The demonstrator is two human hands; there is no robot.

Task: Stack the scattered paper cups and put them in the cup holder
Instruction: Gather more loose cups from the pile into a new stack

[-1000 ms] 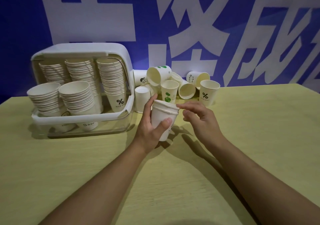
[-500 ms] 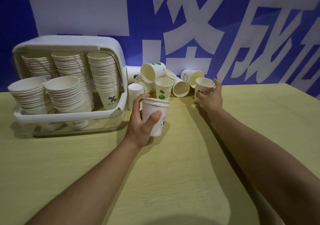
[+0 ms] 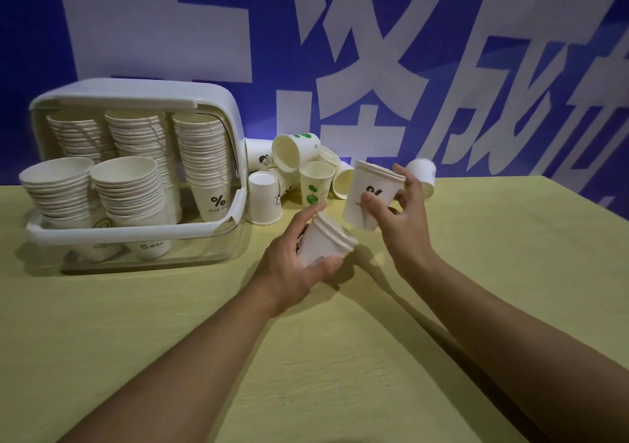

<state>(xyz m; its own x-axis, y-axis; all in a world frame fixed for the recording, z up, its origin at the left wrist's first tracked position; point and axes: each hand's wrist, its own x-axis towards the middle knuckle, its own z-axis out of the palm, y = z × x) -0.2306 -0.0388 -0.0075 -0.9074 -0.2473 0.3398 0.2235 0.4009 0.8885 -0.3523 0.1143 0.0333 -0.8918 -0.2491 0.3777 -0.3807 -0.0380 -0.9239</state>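
A: What is being changed here versus half a second back?

B: The "%" paper cup (image 3: 371,197) is no longer being reached for at the pile. It is now being held off the table by the right hand (image 3: 401,218), fingers and thumb curled round its wall, rim tipped up and to the right. It looks double-rimmed, so possibly more than one cup is being carried; that cannot be told for sure.

A: And the other side?

B: The small nested stack (image 3: 323,245) is being gripped by the left hand (image 3: 292,265), thumb below, fingers over the top. It is being tilted with its mouth up and to the right, toward the incoming cup, where earlier it was being held upright.

A: Touching yet?

B: No. The cup is being held just above and to the right of the stack's mouth, close but apart.

A: Meaning for the task?

B: Nesting is being set up, judged from the facing mouth and base. The scattered cups (image 3: 306,173) are being left by the wall, some upright, some tipped, one inverted. The cup holder (image 3: 235,204) is being kept at far left, five stacks inside, well apart from both hands. Much is being left undone: several cups remain loose, and nothing held is near the holder.
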